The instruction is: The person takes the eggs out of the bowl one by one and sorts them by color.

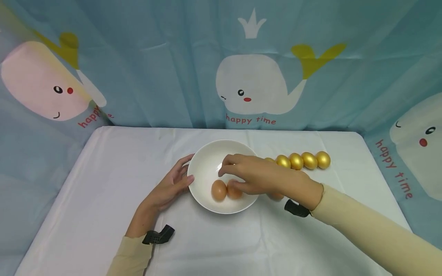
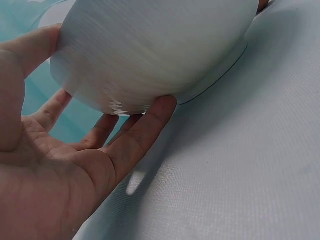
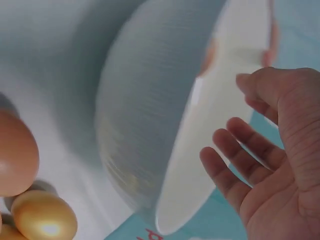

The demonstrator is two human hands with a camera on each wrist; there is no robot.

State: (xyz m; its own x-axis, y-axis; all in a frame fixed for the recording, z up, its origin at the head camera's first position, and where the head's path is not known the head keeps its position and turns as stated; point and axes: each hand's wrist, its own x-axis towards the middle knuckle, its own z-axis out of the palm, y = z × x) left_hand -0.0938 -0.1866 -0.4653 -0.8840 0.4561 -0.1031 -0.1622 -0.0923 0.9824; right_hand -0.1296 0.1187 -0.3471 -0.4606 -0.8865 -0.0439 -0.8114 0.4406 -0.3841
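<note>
A white bowl (image 1: 207, 165) stands on the table with two brown eggs, one brown egg (image 1: 219, 190) beside another brown egg (image 1: 234, 190). My left hand (image 1: 170, 188) holds the bowl's left side, thumb at the rim and fingers against the outer wall, as the left wrist view shows for the bowl (image 2: 160, 45). Over the bowl hovers my right hand (image 1: 250, 172), its fingers loosely bent. In the right wrist view the right hand (image 3: 275, 150) has spread fingers and nothing between them. In the head view its thumb overlaps the right egg; whether they touch I cannot tell.
Several golden eggs (image 1: 309, 160) form a row right of the bowl, partly behind my right forearm. Another brown egg (image 1: 276, 196) lies under that wrist. White cloth (image 1: 103, 199) covers the table, and a blue whale-print curtain (image 1: 165, 76) hangs behind and at the sides.
</note>
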